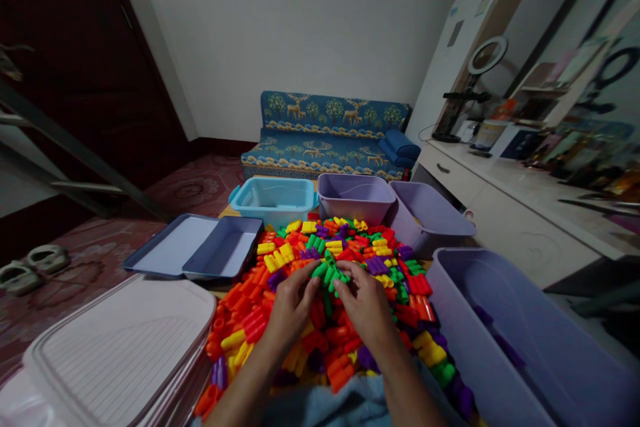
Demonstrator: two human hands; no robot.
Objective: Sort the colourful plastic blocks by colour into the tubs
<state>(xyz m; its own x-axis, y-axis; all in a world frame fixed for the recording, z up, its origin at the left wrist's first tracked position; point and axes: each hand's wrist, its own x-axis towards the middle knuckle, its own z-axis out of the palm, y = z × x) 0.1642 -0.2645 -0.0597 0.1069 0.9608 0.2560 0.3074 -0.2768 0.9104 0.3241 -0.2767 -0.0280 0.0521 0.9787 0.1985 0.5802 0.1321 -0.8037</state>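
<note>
Both hands meet over a wide pile of plastic building pieces (345,333) in red, orange, yellow, green and purple. Between them is a cluster of green building pieces (330,272). My left hand (295,293) pinches the cluster from its left side, thumb and forefinger closed on it. On the other side my right hand (363,293) grips the same cluster with thumb and fingers. How the green pieces join is too small to make out. Loose pieces lie all around and under both hands.
A light blue bin (275,213) and purple bins (357,213) stand behind the pile; a large purple bin (445,347) holds a few purple pieces at right. Left are a dark blue tray (170,273) and stacked pale lids (125,347). A patterned sofa (325,140) stands beyond.
</note>
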